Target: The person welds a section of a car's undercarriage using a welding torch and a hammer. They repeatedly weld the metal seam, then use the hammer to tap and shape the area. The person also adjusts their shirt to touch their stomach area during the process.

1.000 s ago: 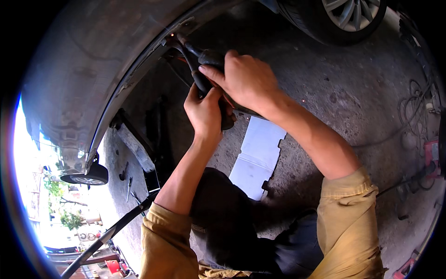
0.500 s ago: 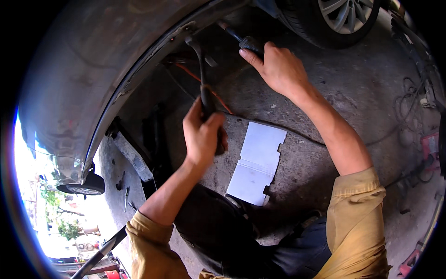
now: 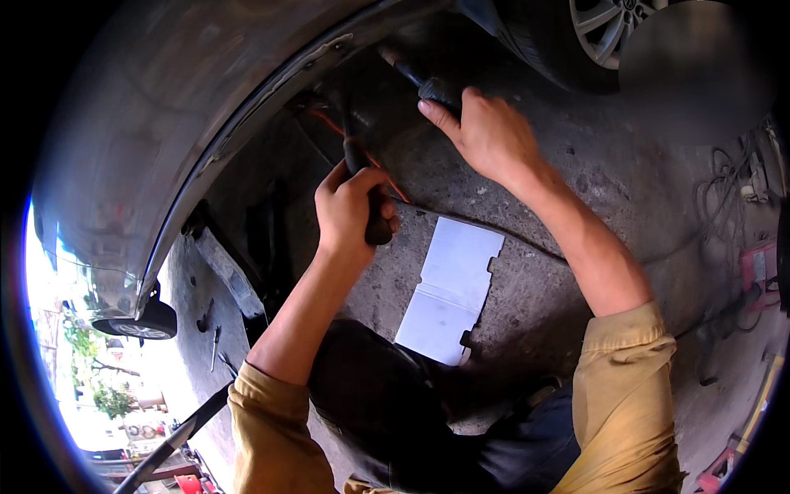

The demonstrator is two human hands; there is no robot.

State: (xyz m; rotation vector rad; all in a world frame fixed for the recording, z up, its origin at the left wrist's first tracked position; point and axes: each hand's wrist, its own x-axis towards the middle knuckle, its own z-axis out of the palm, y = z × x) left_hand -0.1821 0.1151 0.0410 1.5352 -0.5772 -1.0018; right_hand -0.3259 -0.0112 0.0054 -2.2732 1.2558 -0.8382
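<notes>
My left hand point(image 3: 350, 206) is wrapped round the black grip of a hammer point(image 3: 360, 165). The hammer's shaft points up under the car's lower edge, and its head is blurred in the dark there. Farther right, my right hand point(image 3: 490, 136) is closed round the ribbed black handle of a bar-like tool point(image 3: 409, 74); its exact kind cannot be made out. The tool's reddish-brown tip lies just below the sill of a grey car point(image 3: 164, 123). Along the sill's lower edge point(image 3: 329, 49) the surface looks scuffed and bare.
A folded white sheet point(image 3: 453, 280) lies on the concrete floor beyond my knees. A dark hose point(image 3: 527, 244) and an orange cable point(image 3: 327, 121) run behind it. A car wheel point(image 3: 605, 33) stands at the top right, partly covered by a blurred patch. A metal stand point(image 3: 226, 272) is at left.
The hammer has dropped away from the sill's edge, its head now lower and blurred. My right hand and its tool have shifted slightly left. A blurred round patch has appeared at top right.
</notes>
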